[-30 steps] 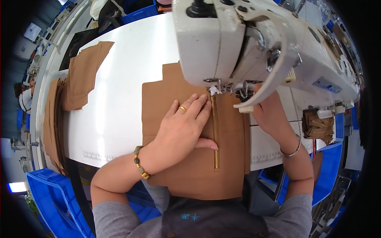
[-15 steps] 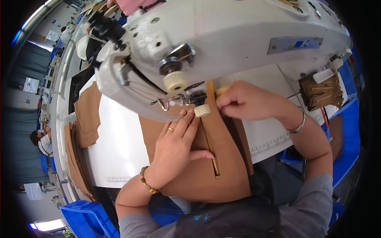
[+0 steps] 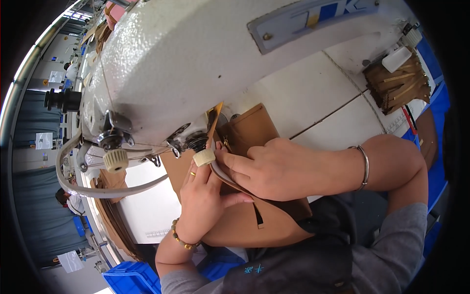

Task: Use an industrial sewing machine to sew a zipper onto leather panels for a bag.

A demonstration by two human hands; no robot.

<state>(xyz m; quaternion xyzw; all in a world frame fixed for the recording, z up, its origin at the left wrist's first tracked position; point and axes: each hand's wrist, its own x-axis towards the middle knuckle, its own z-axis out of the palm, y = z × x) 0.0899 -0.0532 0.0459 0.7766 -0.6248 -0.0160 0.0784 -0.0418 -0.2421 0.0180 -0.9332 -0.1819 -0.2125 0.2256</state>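
A white sewing machine (image 3: 161,63) reaches across the upper view above a brown fabric panel (image 3: 264,230) with a slot cut in it. My left hand (image 3: 200,201) rests on the panel under the needle area, fingers extended and thumb stretched rightward, fingertips partly hidden behind a cream knob (image 3: 204,157). My right hand (image 3: 267,169) grips the panel’s lifted, curling edge just right of the left hand, fingers bent over it. A bit of zipper (image 3: 226,144) shows beyond these fingers, beside a folded brown section (image 3: 249,125).
Brown pieces (image 3: 115,225) are stacked at the table’s left. A bundle of brown strips (image 3: 396,85) lies right, by the white tabletop (image 3: 313,98). Blue bins (image 3: 129,277) stand low left and far right. A co-worker in white (image 3: 73,203) is at the far left.
My right hand has moved down and leftward toward my left hand, and the panel’s right part is now lifted and folded. The view has shifted, so the machine fills more of it.
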